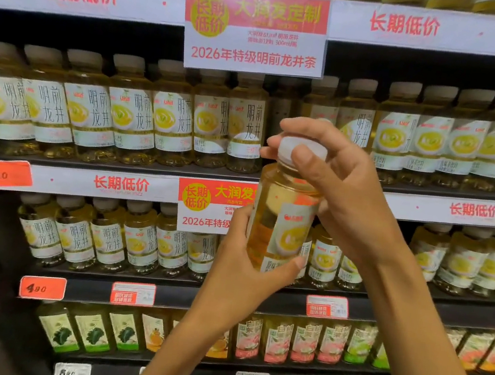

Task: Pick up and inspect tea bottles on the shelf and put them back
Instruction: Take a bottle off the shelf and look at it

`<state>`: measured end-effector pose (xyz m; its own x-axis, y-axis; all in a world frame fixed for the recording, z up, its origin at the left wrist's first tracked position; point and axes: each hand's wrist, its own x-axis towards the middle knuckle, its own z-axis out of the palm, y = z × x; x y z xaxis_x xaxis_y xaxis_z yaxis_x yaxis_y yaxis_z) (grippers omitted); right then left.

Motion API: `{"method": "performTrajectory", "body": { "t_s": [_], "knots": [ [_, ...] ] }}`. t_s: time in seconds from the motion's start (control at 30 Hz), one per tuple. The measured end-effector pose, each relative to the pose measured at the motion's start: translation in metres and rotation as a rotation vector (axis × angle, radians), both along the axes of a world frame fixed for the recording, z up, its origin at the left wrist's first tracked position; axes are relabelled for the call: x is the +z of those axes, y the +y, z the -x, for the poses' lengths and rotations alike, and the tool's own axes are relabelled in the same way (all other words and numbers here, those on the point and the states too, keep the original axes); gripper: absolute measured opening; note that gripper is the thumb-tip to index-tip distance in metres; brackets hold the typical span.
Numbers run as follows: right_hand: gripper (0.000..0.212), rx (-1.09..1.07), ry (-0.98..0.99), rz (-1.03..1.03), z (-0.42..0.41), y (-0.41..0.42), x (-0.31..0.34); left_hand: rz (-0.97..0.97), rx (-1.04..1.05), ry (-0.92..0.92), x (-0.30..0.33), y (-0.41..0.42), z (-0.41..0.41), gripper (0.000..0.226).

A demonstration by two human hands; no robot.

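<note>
I hold one tea bottle upright in front of the shelves, amber liquid inside, white cap, pale label with a yellow cup picture. My left hand grips its lower body from the left, thumb across the label's bottom. My right hand curls over the white cap from the right, fingers and thumb around it. Behind the bottle, a gap shows in the row of identical tea bottles on the middle shelf.
Rows of the same bottles fill the shelf above and the shelf below. A lower shelf holds other drinks with green, orange and pink labels. Red and white price signs hang from the shelf edges; orange price tags sit at left.
</note>
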<state>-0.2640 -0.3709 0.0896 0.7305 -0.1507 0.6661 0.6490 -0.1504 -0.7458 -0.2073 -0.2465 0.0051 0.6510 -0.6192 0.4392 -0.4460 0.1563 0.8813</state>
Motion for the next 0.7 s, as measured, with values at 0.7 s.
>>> {"method": "performTrajectory", "body": {
  "t_s": [0.7],
  "knots": [
    [0.013,-0.013,-0.039,0.234,-0.005,0.0,-0.007,-0.02,0.097,-0.169,-0.011,-0.011,-0.017,0.067]
  ]
}}
